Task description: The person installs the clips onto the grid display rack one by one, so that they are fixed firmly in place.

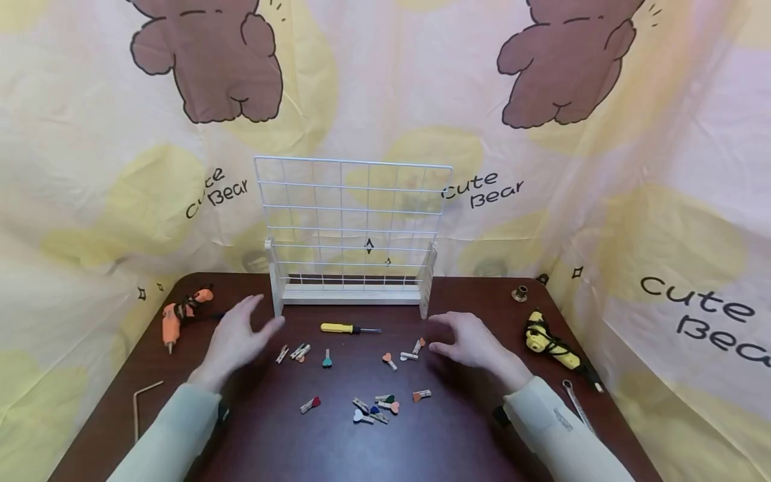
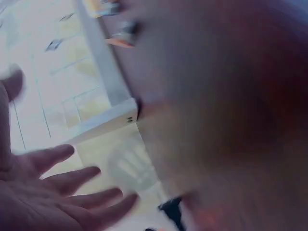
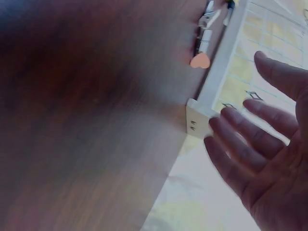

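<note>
A white wire grid rack (image 1: 352, 296) stands upright at the back of the table, held between two pale side posts. My left hand (image 1: 241, 338) hovers near its left post, fingers spread and holding nothing; the left wrist view shows this hand (image 2: 62, 192) with its palm exposed. Beyond the right post, my right hand (image 1: 472, 343) is likewise free of any object, its fingers (image 3: 240, 144) apart in the right wrist view. A yellow-handled screwdriver (image 1: 340, 328) lies between the hands. Small wooden clothespins with hearts, such as a teal one (image 1: 327, 359) and a red one (image 1: 310, 404), lie scattered in front.
At the left lie an orange glue gun (image 1: 171, 323) and a hex key (image 1: 136, 408). On the right are a yellow corded tool (image 1: 548, 341), a wrench (image 1: 576, 402) and a small brass-coloured fitting (image 1: 519, 293). A printed bear curtain (image 1: 385, 80) hangs behind the dark table (image 1: 271, 435).
</note>
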The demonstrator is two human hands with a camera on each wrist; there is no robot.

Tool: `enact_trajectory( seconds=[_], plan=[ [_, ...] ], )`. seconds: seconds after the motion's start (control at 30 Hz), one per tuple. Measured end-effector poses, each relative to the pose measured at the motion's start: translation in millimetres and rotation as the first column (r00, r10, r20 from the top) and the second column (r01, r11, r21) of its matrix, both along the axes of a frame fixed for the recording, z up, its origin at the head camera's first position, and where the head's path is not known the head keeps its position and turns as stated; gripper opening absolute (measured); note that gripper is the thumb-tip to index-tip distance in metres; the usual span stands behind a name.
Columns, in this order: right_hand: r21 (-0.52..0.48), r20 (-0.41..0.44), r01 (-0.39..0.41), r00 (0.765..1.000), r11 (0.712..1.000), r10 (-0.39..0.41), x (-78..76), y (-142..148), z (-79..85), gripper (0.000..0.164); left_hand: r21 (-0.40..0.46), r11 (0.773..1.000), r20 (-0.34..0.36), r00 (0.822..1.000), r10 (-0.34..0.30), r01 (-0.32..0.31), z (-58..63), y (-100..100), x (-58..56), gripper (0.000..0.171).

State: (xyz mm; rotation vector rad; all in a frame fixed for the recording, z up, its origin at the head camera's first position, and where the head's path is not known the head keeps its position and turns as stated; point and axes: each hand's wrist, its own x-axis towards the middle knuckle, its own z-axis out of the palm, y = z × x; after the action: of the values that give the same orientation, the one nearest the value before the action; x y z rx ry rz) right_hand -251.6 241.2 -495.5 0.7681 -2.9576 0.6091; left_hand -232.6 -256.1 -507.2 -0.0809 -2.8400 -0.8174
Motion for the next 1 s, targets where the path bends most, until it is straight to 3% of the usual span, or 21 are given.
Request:
enact_trajectory(
  seconds=[0.07,0.17,0.23,0.33,0.47,0.63,0.83,1.0],
  plan=[
    [-0.013,0.060,-0.047,0.997,0.999,0.048,-8.7,-5.7,-1.2,0.051,0.177,0.984,-0.040,0.999,0.016,-0.008,3.9,-2.2,-15.1,0.074],
    [-0.015,0.141,-0.083,0.986,0.996,0.084,-21.5,-11.8,-8.3,0.044,0.389,0.921,-0.084,0.996,0.029,0.006,11.6,-4.2,-38.7,0.057],
    [-0.001,0.185,-0.107,0.977,0.994,0.106,-28.9,-14.9,-14.4,0.042,0.473,0.881,-0.097,0.995,0.025,0.024,17.0,-4.9,-53.3,0.056],
    [0.018,0.233,-0.161,0.960,0.987,0.153,-36.4,-18.8,-20.3,0.040,0.545,0.837,-0.103,0.995,-0.003,0.059,24.8,-6.9,-71.3,0.059],
    [0.037,0.243,-0.236,0.945,0.971,0.220,-41.4,-23.6,-21.2,0.035,0.603,0.788,-0.085,0.992,-0.090,0.123,32.7,-11.3,-87.4,0.064],
    [0.057,0.212,-0.255,0.948,0.965,0.238,-44.2,-26.1,-23.1,0.022,0.658,0.737,-0.072,0.987,-0.146,0.157,37.7,-10.6,-100.3,0.059],
    [0.064,0.185,-0.255,0.953,0.965,0.239,-44.2,-25.4,-26.1,0.014,0.658,0.743,-0.063,0.992,-0.106,0.121,36.0,-5.1,-108.0,0.050],
    [0.023,0.182,-0.241,0.955,0.970,0.233,-41.9,-28.5,-14.3,0.013,0.646,0.753,-0.063,0.992,-0.109,0.124,35.1,-6.9,-106.3,0.048]
  ],
)
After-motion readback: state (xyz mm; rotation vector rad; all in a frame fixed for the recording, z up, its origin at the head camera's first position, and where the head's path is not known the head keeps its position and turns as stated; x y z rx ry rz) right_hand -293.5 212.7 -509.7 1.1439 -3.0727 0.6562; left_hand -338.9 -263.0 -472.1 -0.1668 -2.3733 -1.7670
